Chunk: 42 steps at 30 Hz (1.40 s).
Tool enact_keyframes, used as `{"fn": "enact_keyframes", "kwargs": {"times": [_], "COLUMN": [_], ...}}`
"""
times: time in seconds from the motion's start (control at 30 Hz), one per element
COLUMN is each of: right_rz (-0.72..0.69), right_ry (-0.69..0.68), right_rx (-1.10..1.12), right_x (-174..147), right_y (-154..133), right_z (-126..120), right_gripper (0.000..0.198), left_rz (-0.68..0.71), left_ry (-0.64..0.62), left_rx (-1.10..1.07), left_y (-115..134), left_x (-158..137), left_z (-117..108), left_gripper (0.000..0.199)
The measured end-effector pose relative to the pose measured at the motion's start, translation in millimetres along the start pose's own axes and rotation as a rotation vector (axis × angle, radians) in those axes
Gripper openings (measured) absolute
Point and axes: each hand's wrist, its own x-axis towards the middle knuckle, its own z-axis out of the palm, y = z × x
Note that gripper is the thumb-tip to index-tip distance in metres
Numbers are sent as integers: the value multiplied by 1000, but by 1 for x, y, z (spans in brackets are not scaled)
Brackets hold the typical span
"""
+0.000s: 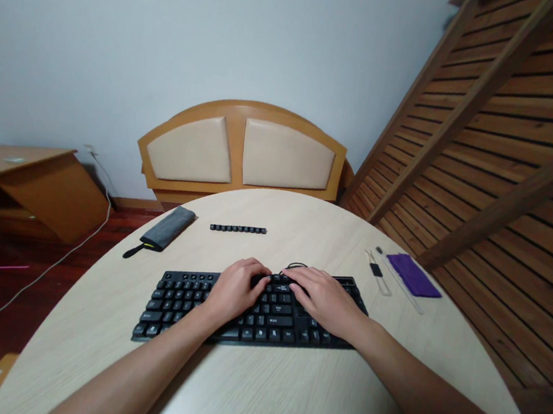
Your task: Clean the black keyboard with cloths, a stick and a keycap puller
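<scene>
Both hands rest over the black keyboard (280,320), their fingertips close together at its back edge, around the middle of the frame. On the left hand (239,290) the fingers are bent and the thumb stands a little apart from them; the right hand (323,297) lies flatter, fingers pointing left across the upper keys. Whether either has something pinched between its fingertips I cannot tell, since the contact is small and partly covered; neither visibly holds anything up off the keyboard. The keyboard lies directly beneath them, in the lower middle of the frame, with its long axis running across the view and its right end slightly higher than its left. Along its back row, left of the left hand, several positions look like bare sockets. A row of loose keycaps (238,228) sits beyond the keyboard on the pale desk (283,396), up and to the left of where the fingertips meet; that row runs nearly parallel to the keyboard, well clear of it, and the left hand is the nearer one. Farther left is a grey pouch (169,229); toward the right of the frame lie a wire tool (376,270), a thin brush (398,281) and a purple cloth (414,275).
</scene>
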Motion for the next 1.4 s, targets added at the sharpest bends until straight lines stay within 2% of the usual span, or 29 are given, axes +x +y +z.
{"fn": "enact_keyframes", "kwargs": {"times": [0.33, 0.5, 0.57, 0.7, 0.87, 1.0, 1.2, 1.4], "right_rz": [0, 5, 6, -3, -13, -10, -1, 3], "right_ry": [12, 4, 1, 0, 13, 11, 1, -7], "right_rx": [11, 12, 9, 6, 12, 17, 7, 3], "right_x": [0, 0, 0, -1, 0, -1, -1, -1], "right_y": [0, 0, 0, 0, 0, 1, 1, 0], "right_z": [-1, -1, -1, 0, -1, 0, 0, -1], "right_gripper": [34, 33, 33, 33, 34, 34, 32, 32], "left_rz": [-16, -71, -91, -64, -43, -42, -38, 8], "left_ry": [28, 2, -11, 10, 35, 39, 30, -11], "left_rx": [-33, -41, 17, 265, 392, 461, 525, 540], "left_y": [5, 2, -3, -20, -45, -57, -60, -55], "left_x": [0, 6, 13, 38, 72, 91, 108, 110], "left_z": [-2, -5, -6, -11, -14, -7, 4, 8], "left_gripper": [15, 19, 21, 20, 26, 34, 30, 23]}}
